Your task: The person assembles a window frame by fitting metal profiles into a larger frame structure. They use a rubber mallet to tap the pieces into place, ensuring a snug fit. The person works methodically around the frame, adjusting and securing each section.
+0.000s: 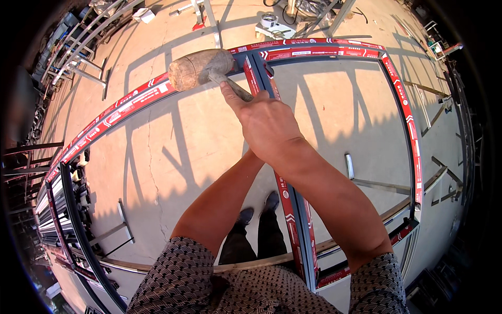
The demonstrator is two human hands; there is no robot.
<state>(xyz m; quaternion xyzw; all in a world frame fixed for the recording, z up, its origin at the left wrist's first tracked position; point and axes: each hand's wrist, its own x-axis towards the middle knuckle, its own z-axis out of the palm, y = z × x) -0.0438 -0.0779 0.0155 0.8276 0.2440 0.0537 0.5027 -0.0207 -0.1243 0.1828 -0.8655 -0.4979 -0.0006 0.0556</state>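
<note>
Mallet of worn pale wood (198, 69) in my right hand (272, 123), at the top of a dark grey metal frame with red-and-white tape (406, 107).
My right hand is closed around the handle; my left hand is hidden behind it, so its grip I cannot tell. The mallet is near where the middle bar (291, 220) meets the upper bar (130, 102). These bars seem already put together; how much hammering is left, I cannot see.
</note>
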